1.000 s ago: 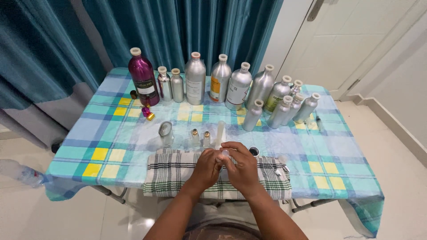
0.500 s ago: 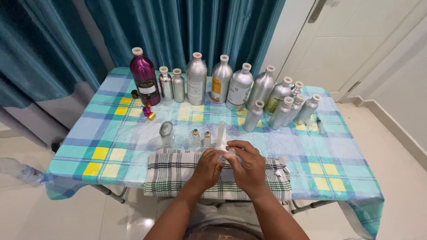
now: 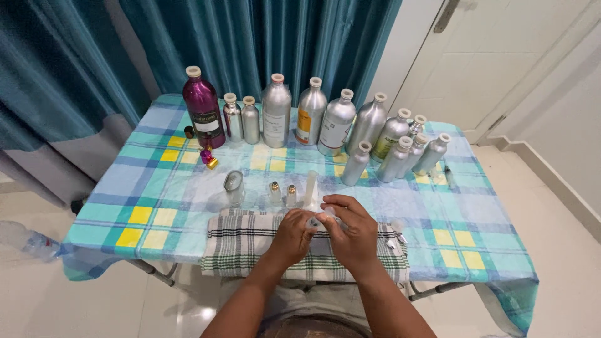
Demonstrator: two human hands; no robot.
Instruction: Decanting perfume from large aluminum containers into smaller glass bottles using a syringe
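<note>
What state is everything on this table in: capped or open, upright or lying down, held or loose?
Purple bottle: upright, capped.
Silver bottles: upright, capped.
Two tiny vials: upright, gold-topped.
Checked towel: lying flat on the tablecloth.
Small clear item: held by both hands.
Left hand: closed on it.
Right hand: closed on it.

left hand (image 3: 293,236) – fingers curled | right hand (image 3: 352,233) – fingers bent | hands touching at fingertips

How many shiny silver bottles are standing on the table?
12. Two small ones stand beside the purple bottle; four tall ones fill the back row; six cluster at the right. More may hide behind.
</note>
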